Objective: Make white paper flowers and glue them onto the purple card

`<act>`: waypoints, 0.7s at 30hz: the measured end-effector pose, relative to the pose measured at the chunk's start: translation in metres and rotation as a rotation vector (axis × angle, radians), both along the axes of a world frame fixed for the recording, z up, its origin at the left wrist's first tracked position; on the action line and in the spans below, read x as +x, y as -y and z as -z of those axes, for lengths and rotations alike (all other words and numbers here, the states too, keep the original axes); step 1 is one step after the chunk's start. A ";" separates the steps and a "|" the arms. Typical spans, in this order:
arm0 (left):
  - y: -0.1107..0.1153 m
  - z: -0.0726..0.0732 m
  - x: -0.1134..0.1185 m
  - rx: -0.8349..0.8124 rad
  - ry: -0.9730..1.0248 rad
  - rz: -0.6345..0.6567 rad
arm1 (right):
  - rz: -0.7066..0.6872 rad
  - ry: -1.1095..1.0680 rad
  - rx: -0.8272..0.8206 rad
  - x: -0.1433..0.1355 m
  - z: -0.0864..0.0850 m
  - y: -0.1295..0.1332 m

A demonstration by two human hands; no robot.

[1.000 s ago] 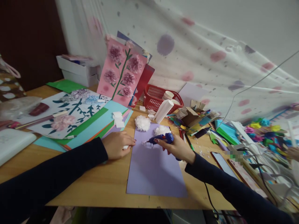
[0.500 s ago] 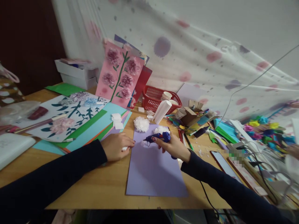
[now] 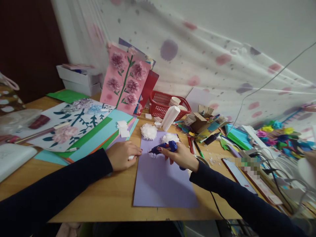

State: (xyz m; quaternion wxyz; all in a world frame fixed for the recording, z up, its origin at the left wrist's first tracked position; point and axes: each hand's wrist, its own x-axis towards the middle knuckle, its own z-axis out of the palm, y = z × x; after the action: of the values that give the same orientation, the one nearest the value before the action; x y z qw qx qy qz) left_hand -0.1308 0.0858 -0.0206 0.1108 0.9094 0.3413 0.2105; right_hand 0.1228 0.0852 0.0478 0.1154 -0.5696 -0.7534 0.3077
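Observation:
My right hand (image 3: 181, 156) is wrapped round a blue glue gun (image 3: 164, 147), its nozzle pointing left just over the upper part of a purple sheet (image 3: 163, 184). Beside the sheet's left edge, my left hand (image 3: 123, 155) rests on the table, closed on a small white object (image 3: 131, 157) that shows only in part. Two fluffy white paper flowers stand at the sheet's top: one (image 3: 148, 131) at the left corner, the other (image 3: 170, 138) just behind the glue gun.
A white bottle (image 3: 171, 118) stands before a red basket (image 3: 158, 104). Colored papers (image 3: 98, 131) and a flower picture lie left, with a pink flower card (image 3: 124, 79) upright behind. Phones (image 3: 239, 176), cables and pens crowd the right. Another person's hand (image 3: 309, 156) shows at the right edge.
My right hand has moved the glue gun slightly left over the purple sheet. My left hand stays in nearly the same place. The view has shifted a little.

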 end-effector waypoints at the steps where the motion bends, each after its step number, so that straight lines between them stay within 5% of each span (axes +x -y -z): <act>1: 0.000 0.000 0.000 0.004 0.000 0.003 | 0.013 0.008 0.001 0.001 0.001 0.001; 21: 0.001 -0.001 -0.002 0.042 -0.035 -0.002 | -0.020 0.005 0.038 0.006 -0.004 0.013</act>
State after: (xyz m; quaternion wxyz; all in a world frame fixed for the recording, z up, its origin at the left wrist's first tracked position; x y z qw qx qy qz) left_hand -0.1323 0.0852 -0.0194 0.0854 0.9147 0.3396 0.2019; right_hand 0.1284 0.0724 0.0513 0.1213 -0.5605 -0.7649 0.2933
